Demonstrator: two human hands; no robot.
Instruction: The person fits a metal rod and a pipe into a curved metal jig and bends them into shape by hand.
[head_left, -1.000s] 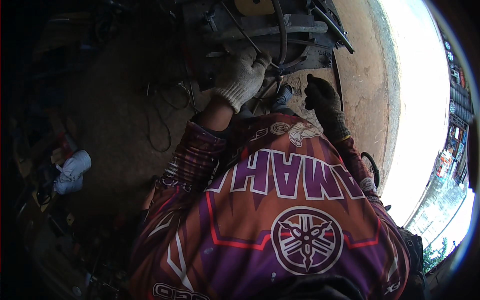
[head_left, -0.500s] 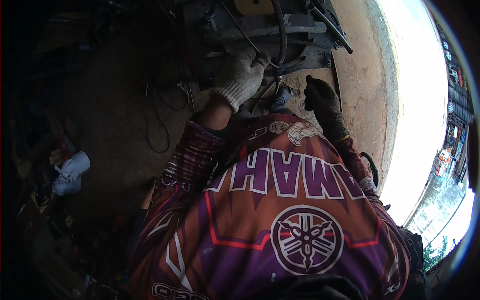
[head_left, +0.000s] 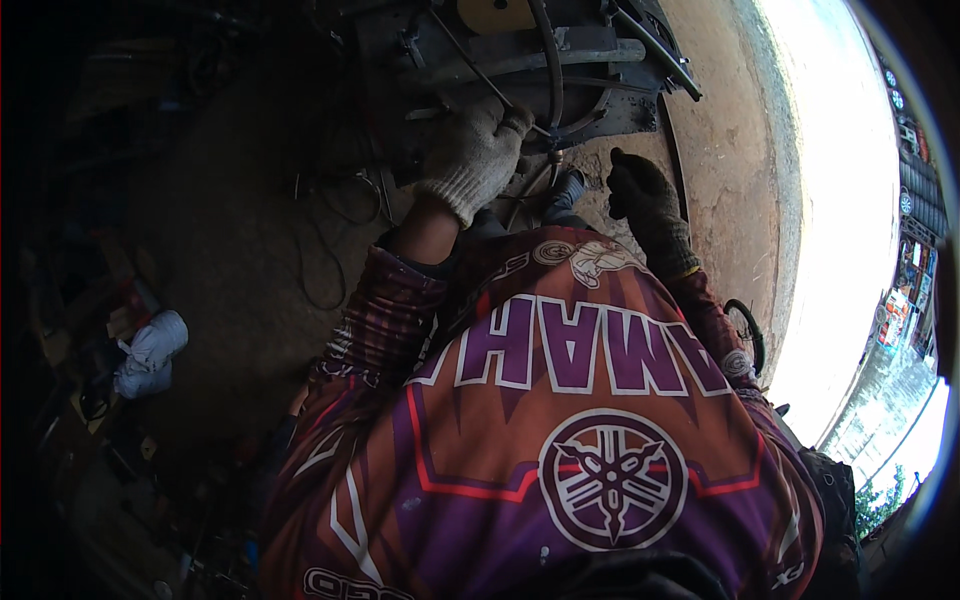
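My left hand [head_left: 470, 155], in a pale knitted glove, is closed at the near edge of a dark metal workbench [head_left: 625, 118]. A thin metal rod [head_left: 468, 55] runs from the far side of the bench down into its grip. My right hand [head_left: 642, 188], in a darker glove, is held apart from the bench at its right, fingers curled in. Whatever it may hold is hidden. Close to the left hand, a curved hose or bar [head_left: 553, 70] comes down to a small fitting [head_left: 556, 156] at the bench edge.
A flat metal bar [head_left: 600, 52] and a slanted tube [head_left: 660, 55] lie across the bench, by a round tan disc [head_left: 497, 14]. Thin cable [head_left: 318, 300] loops over the floor at left. A white bundle [head_left: 152, 352] lies farther left. My shoe [head_left: 568, 190] is below the bench.
The view has shifted slightly, so the bench sits a little higher and farther left. Both hands keep nearly the same pose, the left still at the rod.
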